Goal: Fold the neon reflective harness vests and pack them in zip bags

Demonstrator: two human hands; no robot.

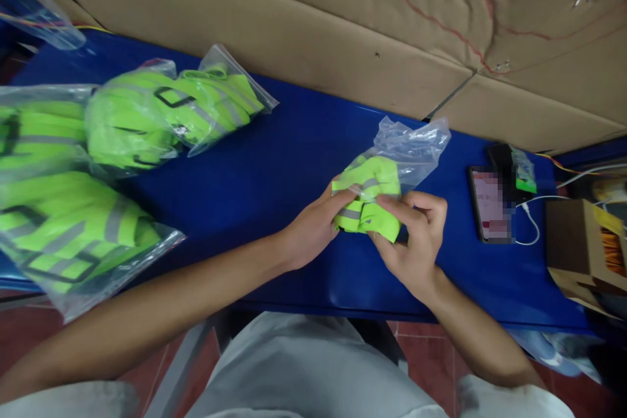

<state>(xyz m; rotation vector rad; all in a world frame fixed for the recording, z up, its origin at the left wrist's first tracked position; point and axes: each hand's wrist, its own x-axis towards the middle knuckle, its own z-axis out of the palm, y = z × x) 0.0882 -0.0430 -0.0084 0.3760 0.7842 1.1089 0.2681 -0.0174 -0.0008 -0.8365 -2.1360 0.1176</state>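
A folded bundle of neon-yellow strap with grey reflective stripes (375,176) is held between my two hands above the blue table. Part of it is inside a clear plastic bag (416,147), whose loose end sticks out toward the back right. My left hand (316,225) is closed round the bundle's left side, thumb on top. My right hand (414,235) pinches its lower right part between thumb and fingers; the lower part of the bundle looks to be outside the plastic.
Several clear bags of neon-yellow reflective gear (132,117) lie on the left of the blue table (274,176). At right are a phone (490,206) with a white cable and an open cardboard box (571,235). A brown paper-covered partition (313,39) borders the back.
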